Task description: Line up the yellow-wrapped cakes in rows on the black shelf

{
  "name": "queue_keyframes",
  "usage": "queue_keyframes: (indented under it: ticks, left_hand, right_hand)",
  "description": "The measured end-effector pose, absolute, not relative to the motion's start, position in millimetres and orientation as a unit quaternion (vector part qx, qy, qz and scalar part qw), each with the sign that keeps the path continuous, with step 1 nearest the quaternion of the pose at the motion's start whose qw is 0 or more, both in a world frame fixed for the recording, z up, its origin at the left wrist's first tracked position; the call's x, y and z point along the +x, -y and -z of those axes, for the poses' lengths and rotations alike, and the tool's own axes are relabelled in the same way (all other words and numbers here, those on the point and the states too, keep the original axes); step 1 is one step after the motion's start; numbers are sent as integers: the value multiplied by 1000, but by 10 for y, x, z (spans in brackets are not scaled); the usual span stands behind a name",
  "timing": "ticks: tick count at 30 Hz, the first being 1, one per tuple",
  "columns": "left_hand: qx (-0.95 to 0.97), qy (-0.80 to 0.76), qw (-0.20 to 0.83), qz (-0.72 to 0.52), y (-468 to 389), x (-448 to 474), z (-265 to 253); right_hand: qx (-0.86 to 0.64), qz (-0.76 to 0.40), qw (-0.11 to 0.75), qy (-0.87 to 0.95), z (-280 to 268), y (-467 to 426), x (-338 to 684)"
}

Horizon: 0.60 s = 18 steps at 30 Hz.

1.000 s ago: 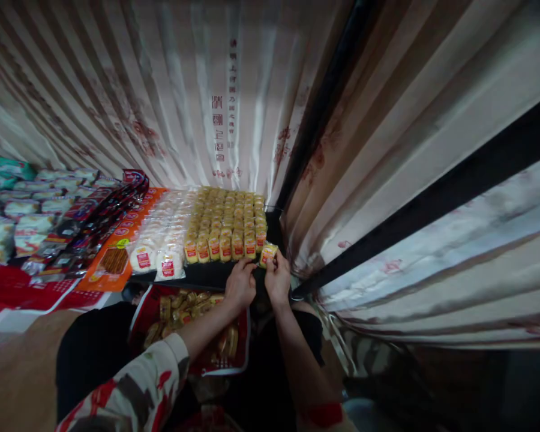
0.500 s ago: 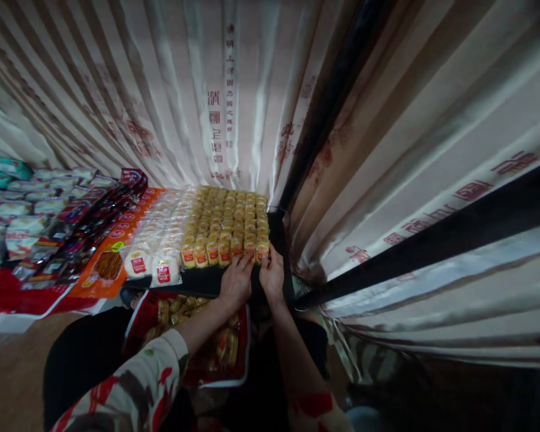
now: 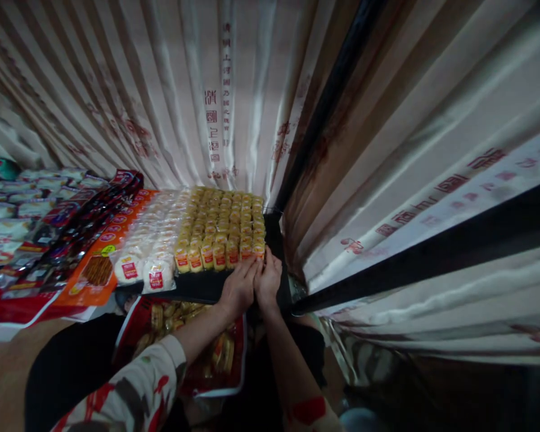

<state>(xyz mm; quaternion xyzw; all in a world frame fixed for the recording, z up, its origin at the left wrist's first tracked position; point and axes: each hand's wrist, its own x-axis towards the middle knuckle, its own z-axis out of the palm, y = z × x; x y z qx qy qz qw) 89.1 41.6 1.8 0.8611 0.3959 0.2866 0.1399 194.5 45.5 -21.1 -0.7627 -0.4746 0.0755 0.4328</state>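
Small yellow wrapped snacks (image 3: 220, 237) with red-and-white labels stand in tight rows on a black tabletop (image 3: 198, 289). My left hand (image 3: 239, 289) is at the front of these rows, toward the right, its fingers closed against the front right snack (image 3: 258, 249). My right hand (image 3: 269, 282) curls in at the same corner snack from its right side. The two hands almost touch, and their fingertips are partly hidden. Below my forearms, an open red bag (image 3: 239, 360) holds more yellow wrapped snacks (image 3: 220, 354).
White round packaged cakes (image 3: 158, 273) lie in rows left of the yellow ones. Beyond them are an orange snack bag (image 3: 87, 279), dark packets (image 3: 78, 228) and white packets (image 3: 9, 240). Pleated curtains (image 3: 247, 90) hang behind and right, with a dark pole (image 3: 317, 126) between.
My hands have come closer together at the front right corner of the yellow rows. The view has shifted slightly, and the snacks appear a little further left.
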Motion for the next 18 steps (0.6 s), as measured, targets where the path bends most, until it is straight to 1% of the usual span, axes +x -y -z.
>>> queue_keyframes:
  ticks: [5, 8, 11, 15, 18]
  left_hand:
    - [849, -380, 209, -303, -464, 989, 82]
    - [847, -376, 224, -300, -480, 998, 147]
    - [859, -371, 209, -283, -483, 982, 190]
    - [879, -371, 171, -247, -466, 965, 229]
    - [887, -366, 154, -234, -450, 964, 253]
  right_hand:
    - [-754, -101, 460, 457, 227, -467, 1957]
    - [-747, -115, 474, 453, 233, -466, 1975]
    - [-738, -137, 489, 444, 211, -437, 2005]
    - [-723, -151, 539, 405, 178, -423, 2060]
    - [-701, -212, 573, 368, 179, -521, 2085]
